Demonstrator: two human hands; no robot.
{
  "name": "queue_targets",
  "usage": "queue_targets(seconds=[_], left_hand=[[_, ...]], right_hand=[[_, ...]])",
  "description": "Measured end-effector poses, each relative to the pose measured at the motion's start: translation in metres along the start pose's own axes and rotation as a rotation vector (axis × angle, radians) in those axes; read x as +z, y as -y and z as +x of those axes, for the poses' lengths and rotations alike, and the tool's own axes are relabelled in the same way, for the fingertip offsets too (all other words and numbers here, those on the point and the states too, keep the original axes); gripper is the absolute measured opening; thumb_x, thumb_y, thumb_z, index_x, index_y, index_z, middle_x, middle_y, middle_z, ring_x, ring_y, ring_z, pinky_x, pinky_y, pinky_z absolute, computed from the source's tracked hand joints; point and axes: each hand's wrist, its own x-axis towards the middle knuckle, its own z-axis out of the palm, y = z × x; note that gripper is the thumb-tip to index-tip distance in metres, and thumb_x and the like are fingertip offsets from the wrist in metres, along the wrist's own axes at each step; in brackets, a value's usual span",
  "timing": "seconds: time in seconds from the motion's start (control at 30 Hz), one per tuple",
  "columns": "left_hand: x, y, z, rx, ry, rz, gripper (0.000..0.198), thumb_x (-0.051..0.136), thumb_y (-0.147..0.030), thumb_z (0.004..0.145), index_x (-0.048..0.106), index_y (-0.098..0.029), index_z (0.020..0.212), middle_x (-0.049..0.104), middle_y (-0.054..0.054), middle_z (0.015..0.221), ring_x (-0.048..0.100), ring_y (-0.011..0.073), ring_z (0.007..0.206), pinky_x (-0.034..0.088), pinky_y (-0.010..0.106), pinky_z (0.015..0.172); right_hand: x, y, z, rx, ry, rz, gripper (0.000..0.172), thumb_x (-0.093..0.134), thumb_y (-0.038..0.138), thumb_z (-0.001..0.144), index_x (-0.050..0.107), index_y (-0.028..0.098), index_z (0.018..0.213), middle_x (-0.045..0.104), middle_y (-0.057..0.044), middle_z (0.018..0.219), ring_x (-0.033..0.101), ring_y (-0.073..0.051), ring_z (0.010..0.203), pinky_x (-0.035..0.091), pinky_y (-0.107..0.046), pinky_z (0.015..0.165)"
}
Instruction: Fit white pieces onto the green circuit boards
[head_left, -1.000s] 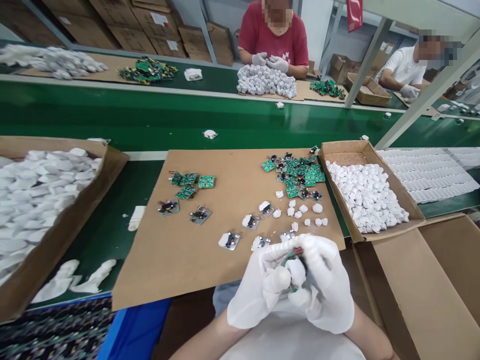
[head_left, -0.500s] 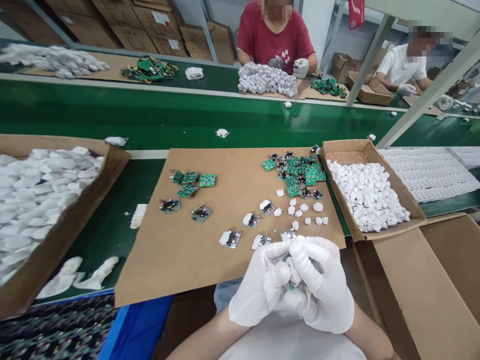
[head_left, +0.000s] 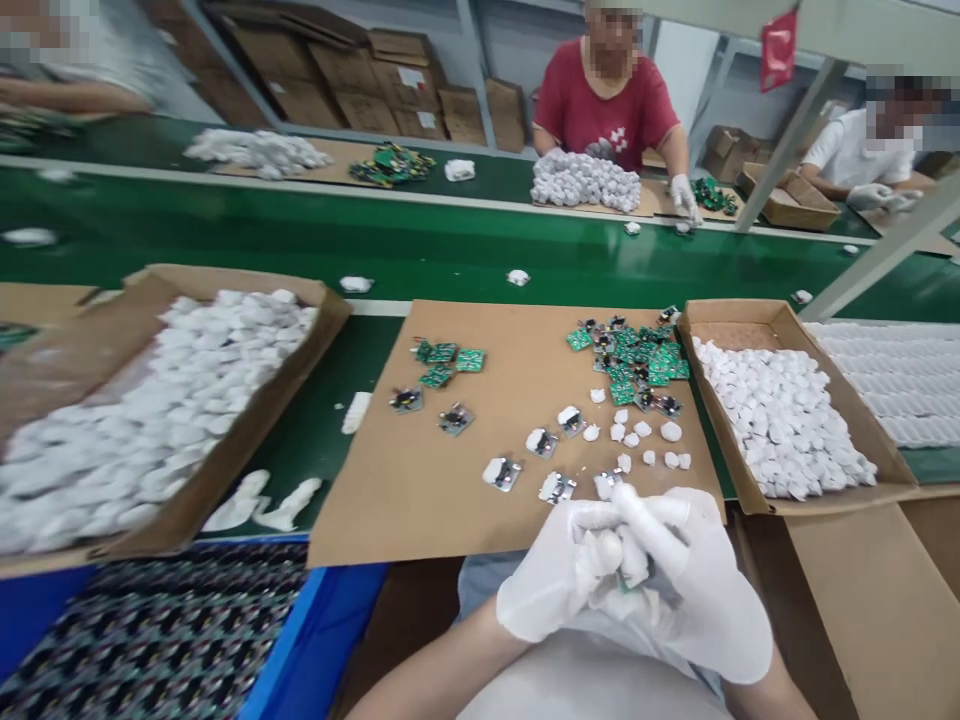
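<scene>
My left hand (head_left: 559, 570) and my right hand (head_left: 709, 590), both in white gloves, meet at the near edge of a brown cardboard sheet (head_left: 442, 500). Between their fingers they grip a small circuit board (head_left: 628, 588); only a bit of its green shows, with white material pressed against it. Just beyond the hands lie several boards with white lumps on them, such as one board (head_left: 502, 473). Loose white lumps (head_left: 670, 431) are scattered to their right. A pile of green circuit boards (head_left: 637, 355) sits at the sheet's far right.
Left stands a carton (head_left: 330, 310) of white wrapped pieces, above a blue crate (head_left: 289, 640) with rows of boards. Another carton (head_left: 892, 490) of white lumps is on the right. A green conveyor belt (head_left: 420, 255) carries white pieces; co-workers, one in a red shirt (head_left: 600, 110), sit beyond.
The view has swung left, so the scene sits further right. My hands stay together around the board, with the fingers shifted slightly. The co-worker in red has reached a gloved hand to the belt.
</scene>
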Motion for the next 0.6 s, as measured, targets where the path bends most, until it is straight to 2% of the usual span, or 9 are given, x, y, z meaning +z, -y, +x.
queue_targets(seconds=[0.07,0.13,0.17,0.23,0.3,0.37,0.43,0.5,0.6], left_hand=[[-0.011,0.002,-0.004,-0.046,-0.007,0.04,0.069,0.062,-0.082,0.063,0.064,-0.014,0.054,0.059,0.006,0.055,0.046,0.0126,0.044,0.038,0.025,0.044],[-0.033,0.003,-0.011,-0.052,-0.095,0.15,0.073,0.056,-0.085,0.066,0.072,-0.013,0.065,0.065,0.008,0.058,0.048,0.013,0.04,0.037,0.025,0.041],[-0.048,0.002,-0.016,-0.041,-0.179,0.213,0.074,0.055,-0.083,0.068,0.075,-0.012,0.074,0.067,0.01,0.059,0.052,0.0151,0.042,0.039,0.027,0.043],[-0.086,0.0,-0.025,-0.015,-0.531,0.463,0.074,0.052,-0.078,0.075,0.077,-0.011,0.095,0.067,0.009,0.056,0.058,0.0192,0.047,0.045,0.029,0.05],[-0.128,-0.006,-0.03,0.01,-0.784,0.585,0.069,0.057,-0.065,0.082,0.068,-0.008,0.118,0.074,0.013,0.079,0.065,0.023,0.067,0.05,0.031,0.065],[-0.166,-0.014,-0.027,0.015,-0.923,0.714,0.069,0.06,-0.059,0.082,0.062,-0.005,0.125,0.074,0.018,0.097,0.067,0.0286,0.09,0.049,0.035,0.082],[-0.195,-0.021,-0.016,0.014,-0.948,0.84,0.063,0.066,-0.053,0.077,0.065,-0.008,0.121,0.071,0.018,0.111,0.062,0.0325,0.108,0.045,0.037,0.095],[-0.211,-0.026,-0.001,-0.004,-0.904,0.961,0.058,0.076,-0.048,0.066,0.069,-0.011,0.11,0.071,0.017,0.112,0.058,0.0358,0.115,0.041,0.04,0.102],[-0.217,-0.028,0.017,-0.042,-0.797,1.093,0.04,0.08,-0.045,0.056,0.073,-0.017,0.085,0.071,0.014,0.101,0.059,0.0369,0.11,0.043,0.041,0.099]], right_hand=[[0.007,-0.006,-0.001,0.009,0.021,0.026,0.065,0.048,0.021,0.094,0.024,0.018,0.155,0.063,-0.005,0.081,0.057,-0.024,0.077,0.049,-0.039,0.072],[0.021,-0.011,0.002,0.039,0.058,0.084,0.064,0.047,0.011,0.089,0.034,0.023,0.15,0.062,-0.004,0.081,0.056,-0.023,0.078,0.049,-0.038,0.072],[0.031,-0.013,0.005,0.062,0.084,0.125,0.063,0.048,0.008,0.087,0.039,0.025,0.147,0.062,-0.004,0.083,0.056,-0.022,0.079,0.049,-0.036,0.072],[0.056,-0.01,0.016,0.101,0.166,0.191,0.059,0.054,0.005,0.084,0.047,0.026,0.139,0.062,-0.002,0.085,0.057,-0.02,0.08,0.049,-0.033,0.072],[0.086,-0.001,0.033,0.084,0.283,0.181,0.05,0.062,0.005,0.083,0.054,0.023,0.129,0.064,-0.002,0.086,0.058,-0.019,0.081,0.05,-0.032,0.074],[0.119,0.014,0.056,0.01,0.398,0.113,0.038,0.07,0.009,0.081,0.059,0.02,0.116,0.066,-0.003,0.086,0.059,-0.021,0.082,0.05,-0.033,0.075],[0.151,0.03,0.08,-0.02,0.441,0.067,0.035,0.075,0.021,0.081,0.06,0.016,0.112,0.066,-0.006,0.085,0.06,-0.024,0.083,0.051,-0.037,0.077],[0.174,0.042,0.099,0.005,0.46,-0.004,0.057,0.079,0.036,0.078,0.056,0.006,0.121,0.066,-0.015,0.096,0.061,-0.03,0.089,0.052,-0.043,0.076],[0.178,0.049,0.109,0.014,0.461,-0.082,0.07,0.08,0.043,0.076,0.052,0.0,0.124,0.059,-0.025,0.12,0.055,-0.034,0.109,0.05,-0.047,0.09]])
